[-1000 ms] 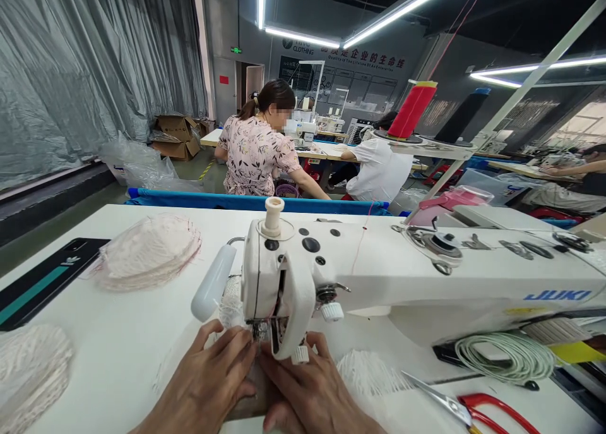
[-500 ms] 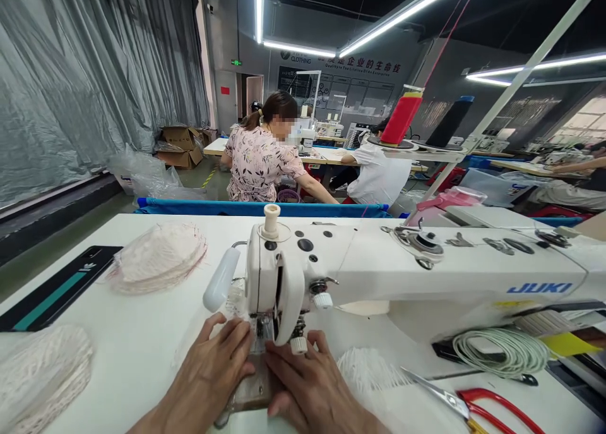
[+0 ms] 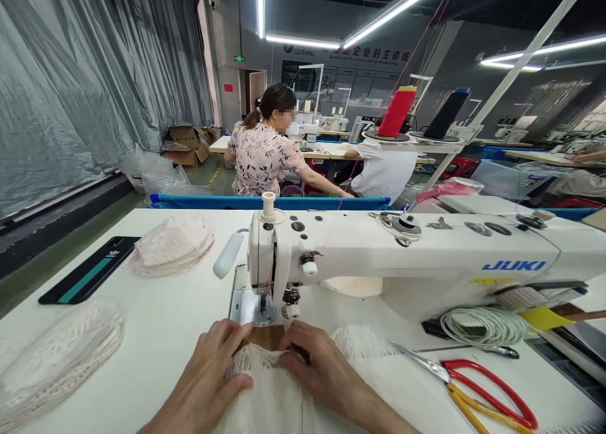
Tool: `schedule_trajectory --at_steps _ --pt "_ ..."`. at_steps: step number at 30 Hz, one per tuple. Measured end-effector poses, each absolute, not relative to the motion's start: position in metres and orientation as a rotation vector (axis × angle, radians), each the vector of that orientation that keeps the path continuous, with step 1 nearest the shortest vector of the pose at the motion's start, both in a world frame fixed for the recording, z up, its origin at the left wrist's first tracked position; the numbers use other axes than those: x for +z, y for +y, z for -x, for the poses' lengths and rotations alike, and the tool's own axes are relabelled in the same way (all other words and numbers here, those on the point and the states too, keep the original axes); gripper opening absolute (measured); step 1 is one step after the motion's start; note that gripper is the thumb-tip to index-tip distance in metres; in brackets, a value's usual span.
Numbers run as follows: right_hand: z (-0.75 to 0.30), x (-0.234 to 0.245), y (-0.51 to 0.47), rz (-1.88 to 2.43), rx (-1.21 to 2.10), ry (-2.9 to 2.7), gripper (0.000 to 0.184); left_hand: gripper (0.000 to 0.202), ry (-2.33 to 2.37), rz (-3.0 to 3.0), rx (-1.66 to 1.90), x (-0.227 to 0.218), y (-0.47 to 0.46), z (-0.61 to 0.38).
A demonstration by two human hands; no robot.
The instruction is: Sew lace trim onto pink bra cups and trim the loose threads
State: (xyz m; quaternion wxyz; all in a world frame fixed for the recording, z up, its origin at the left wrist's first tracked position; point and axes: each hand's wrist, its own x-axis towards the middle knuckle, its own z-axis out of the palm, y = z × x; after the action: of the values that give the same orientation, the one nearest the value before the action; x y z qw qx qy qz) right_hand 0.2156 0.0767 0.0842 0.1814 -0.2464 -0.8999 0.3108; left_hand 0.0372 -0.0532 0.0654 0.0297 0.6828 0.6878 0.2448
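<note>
A piece of white fringed fabric (image 3: 265, 396) lies in front of the sewing machine (image 3: 407, 251), its fringe toward the needle. My left hand (image 3: 213, 364) grips its left edge, with the fingertips beside a brown strip (image 3: 269, 337) on the machine bed and the thumb on the cloth. My right hand (image 3: 326, 367) pinches the fabric's right upper corner, fingers curled under. Just beyond my fingertips stands the presser foot (image 3: 263, 304) over the metal needle plate (image 3: 242, 304); no cloth shows beneath it. Another fringed white piece (image 3: 362, 345) lies right of my right hand.
Red- and yellow-handled scissors (image 3: 447, 376) lie at right, near a coiled pale cord (image 3: 483, 328). Stacked white lace pieces (image 3: 173, 244) and a second lace stack (image 3: 61, 352) rest at left, around a black phone-like slab (image 3: 89, 270). A co-worker (image 3: 265, 146) sits beyond the table.
Both hands have drawn back from the presser foot toward me, and the fringed fabric now shows between them. The foot and needle plate have come into view. The head view has shifted slightly.
</note>
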Motion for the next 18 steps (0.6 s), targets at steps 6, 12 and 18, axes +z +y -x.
schedule_trajectory --at_steps 6,12,18 --pt "-0.222 0.089 0.084 0.614 0.750 -2.513 0.011 0.020 2.086 -1.810 0.482 0.090 -0.021 -0.034" --pt "-0.212 0.076 0.076 0.116 0.118 -2.521 0.018 0.019 2.204 -2.120 0.401 0.091 -0.003 -0.035" --pt "-0.204 0.061 0.080 0.136 0.071 -2.591 0.044 0.029 2.362 -2.305 0.461 0.084 0.006 -0.024"
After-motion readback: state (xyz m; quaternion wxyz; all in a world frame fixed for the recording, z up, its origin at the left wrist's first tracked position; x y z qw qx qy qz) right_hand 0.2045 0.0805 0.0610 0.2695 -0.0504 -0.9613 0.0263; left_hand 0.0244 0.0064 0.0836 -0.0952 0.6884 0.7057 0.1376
